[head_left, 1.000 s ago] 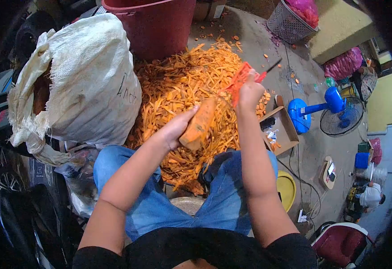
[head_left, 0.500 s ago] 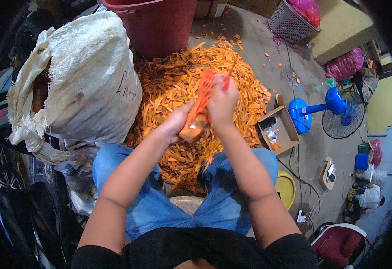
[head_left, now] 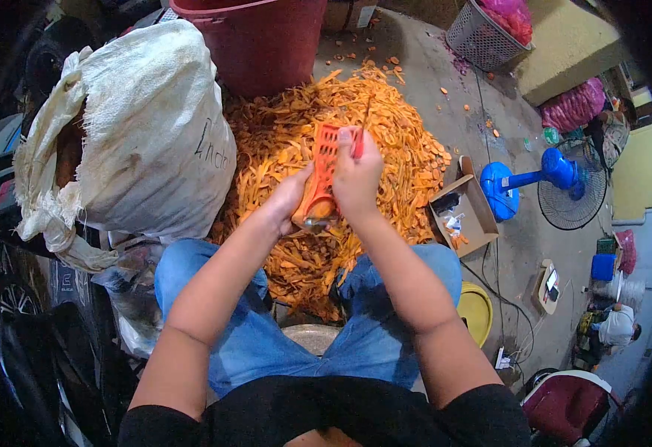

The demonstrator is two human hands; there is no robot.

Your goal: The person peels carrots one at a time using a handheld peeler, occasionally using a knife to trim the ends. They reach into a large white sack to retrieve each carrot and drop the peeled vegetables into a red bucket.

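Note:
Over a large heap of orange carrot peelings, my left hand is closed around a thick carrot, mostly covered by my fingers and the tool on it. My right hand grips an orange peeler with a slotted handle; its head lies against the carrot. Also in my right hand is a red-handled knife, its thin blade pointing away from me. The far end of the carrot is hidden behind the peeler.
A white woven sack stands at the left, beside a big red tub. To the right are a cardboard box, a blue fan, a yellow lid and cables. A person is at the far right.
My right hand and the peeler have shifted slightly left and toward me. The peeler has turned so its slotted face shows, and the knife blade points more upright.

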